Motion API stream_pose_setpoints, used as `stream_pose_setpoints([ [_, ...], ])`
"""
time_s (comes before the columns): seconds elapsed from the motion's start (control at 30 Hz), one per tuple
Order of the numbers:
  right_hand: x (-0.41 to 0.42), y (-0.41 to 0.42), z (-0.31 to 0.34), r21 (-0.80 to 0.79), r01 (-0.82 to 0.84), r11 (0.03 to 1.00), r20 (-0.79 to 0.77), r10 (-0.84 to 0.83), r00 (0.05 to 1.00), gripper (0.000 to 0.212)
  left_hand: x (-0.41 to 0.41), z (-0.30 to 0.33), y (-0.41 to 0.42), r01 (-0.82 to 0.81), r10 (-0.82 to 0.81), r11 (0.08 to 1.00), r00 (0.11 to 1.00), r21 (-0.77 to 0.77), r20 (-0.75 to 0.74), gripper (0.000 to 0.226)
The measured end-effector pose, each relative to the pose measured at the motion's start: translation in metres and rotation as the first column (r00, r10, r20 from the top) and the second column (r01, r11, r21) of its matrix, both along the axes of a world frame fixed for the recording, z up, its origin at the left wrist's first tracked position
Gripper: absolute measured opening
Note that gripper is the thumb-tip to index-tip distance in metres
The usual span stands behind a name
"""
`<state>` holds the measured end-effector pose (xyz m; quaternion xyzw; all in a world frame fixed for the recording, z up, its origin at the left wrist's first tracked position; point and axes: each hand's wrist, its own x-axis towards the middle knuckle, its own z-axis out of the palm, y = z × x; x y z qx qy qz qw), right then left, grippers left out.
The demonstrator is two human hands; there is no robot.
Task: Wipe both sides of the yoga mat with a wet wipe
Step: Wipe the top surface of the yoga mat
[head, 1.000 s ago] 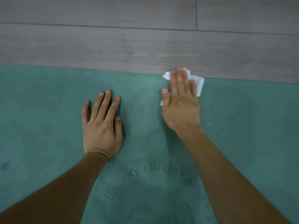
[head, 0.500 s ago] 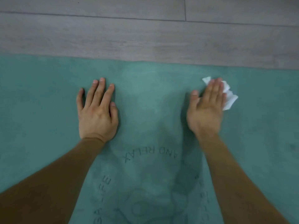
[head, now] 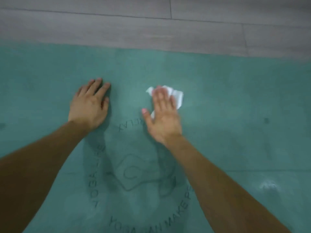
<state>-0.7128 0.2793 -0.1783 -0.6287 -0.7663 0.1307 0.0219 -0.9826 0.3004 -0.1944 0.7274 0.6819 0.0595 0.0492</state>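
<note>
Our right hand [head: 164, 117] presses the wet wipe [head: 176, 95] flat-fingered onto the yoga mat [head: 235, 98], spread out on the floor [head: 117, 22]; our left hand [head: 89, 105] braces flat beside it. We judge this side half-wiped, the underside untouched.

Wood-look floor [head: 151, 26] fills the top band of the view. Planks grey-brown, with faint lengthwise grain. Long seams run roughly left to right; two short cross seams are visible, one near top centre and one further right. Right part of the band is blurred, so detail there is unclear.
</note>
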Motion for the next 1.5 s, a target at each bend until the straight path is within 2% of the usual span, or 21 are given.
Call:
stream_pose_setpoints([
  [0.07,-0.024,-0.049,0.004,-0.001,-0.428,0.904,-0.013,0.428,0.904,0.078,-0.006,0.011,-0.035,0.008,-0.008,1.0,1.0,0.015,0.01,0.052],
  [0.13,0.006,-0.042,0.003,0.039,-0.501,0.865,0.005,0.501,0.866,0.075,-0.019,0.014,-0.073,-0.062,0.062,0.997,0.998,0.042,0.005,0.051],
  [0.2,0.054,-0.007,0.0,0.054,-0.142,0.988,0.042,0.139,0.989,0.075,-0.021,0.009,-0.107,-0.147,0.147,0.987,0.989,0.064,0.011,0.053],
  [0.27,0.082,0.017,-0.001,0.022,0.241,0.97,0.07,-0.242,0.968,0.081,-0.023,-0.002,-0.123,-0.155,0.154,0.983,0.988,0.101,0.011,0.055],
  [0.33,0.05,0.009,-0.002,0.004,0.342,0.94,0.051,-0.341,0.939,0.086,-0.026,-0.009,-0.121,-0.147,0.142,0.981,0.989,0.126,0.047,0.055],
  [0.37,0.018,-0.012,-0.002,0.0,0.254,0.967,0.042,-0.254,0.966,0.085,-0.027,-0.009,-0.121,-0.139,0.134,0.982,0.99,0.129,0.046,0.055],
  [0.43,-0.044,-0.078,0.006,-0.062,-0.154,0.986,-0.035,0.153,0.988,0.081,-0.027,-0.008,-0.123,-0.153,0.147,0.98,0.987,0.123,0.06,0.054],
  [0.5,-0.074,-0.131,0.018,-0.105,-0.556,0.825,-0.08,0.55,0.831,0.081,-0.029,-0.006,-0.121,-0.156,0.148,0.978,0.987,0.135,0.067,0.054],
  [0.57,-0.054,-0.12,0.015,-0.071,-0.673,0.736,-0.075,0.669,0.739,0.078,-0.029,-0.005,-0.121,-0.163,0.154,0.978,0.985,0.133,0.081,0.054],
  [0.6,-0.034,-0.099,0.01,-0.073,-0.595,0.801,-0.056,0.592,0.804,0.075,-0.028,-0.006,-0.122,-0.168,0.158,0.977,0.984,0.134,0.087,0.054],
  [0.67,0.004,-0.054,0.006,-0.059,-0.217,0.974,0.027,0.219,0.975,0.073,-0.027,-0.005,-0.121,-0.171,0.16,0.975,0.983,0.139,0.089,0.054],
  [0.73,0.001,-0.045,0.009,-0.043,0.1,0.994,0.077,-0.096,0.992,0.078,-0.027,-0.007,-0.121,-0.168,0.156,0.975,0.984,0.146,0.091,0.053],
  [0.77,-0.02,-0.058,0.008,-0.059,0.117,0.991,0.069,-0.113,0.991,0.081,-0.027,-0.007,-0.122,-0.168,0.155,0.975,0.983,0.145,0.093,0.053],
  [0.87,-0.087,-0.126,0.011,-0.14,-0.314,0.939,-0.056,0.309,0.949,0.085,-0.028,-0.004,-0.121,-0.164,0.151,0.976,0.984,0.146,0.092,0.053],
  [0.93,-0.073,-0.129,0.009,-0.073,-0.449,0.89,-0.053,0.446,0.893,0.081,-0.029,-0.004,-0.121,-0.157,0.145,0.976,0.985,0.15,0.093,0.053],
  [1.03,0.016,-0.109,-0.001,-0.07,-0.128,0.989,0.086,0.134,0.987,0.078,-0.028,-0.006,-0.121,-0.162,0.15,0.976,0.984,0.144,0.092,0.053],
  [1.13,0.057,-0.124,0.008,-0.023,0.345,0.938,0.099,-0.341,0.935,0.085,-0.026,-0.004,-0.121,-0.157,0.156,0.981,0.988,0.116,0.018,0.055],
  [1.2,0.011,-0.145,0.007,-0.069,0.255,0.964,0.042,-0.252,0.967,0.089,-0.019,0.001,-0.117,-0.167,0.167,0.986,0.985,0.007,-0.04,0.062],
  [1.33,-0.055,-0.183,0.01,-0.103,-0.33,0.938,-0.04,0.327,0.944,0.084,-0.009,0.02,-0.119,-0.218,0.216,0.958,0.976,-0.187,-0.03,0.066],
  [1.4,-0.004,-0.176,0.006,-0.073,-0.315,0.946,0.01,0.317,0.948,0.079,-0.001,0.031,-0.134,-0.187,0.187,0.959,0.982,-0.213,-0.019,0.057],
  [1.5,0.109,-0.174,0.005,-0.057,-0.003,0.998,0.124,0.01,0.992,0.079,0.008,0.042,-0.171,-0.163,0.168,0.971,0.986,-0.177,0.016,0.055],
])
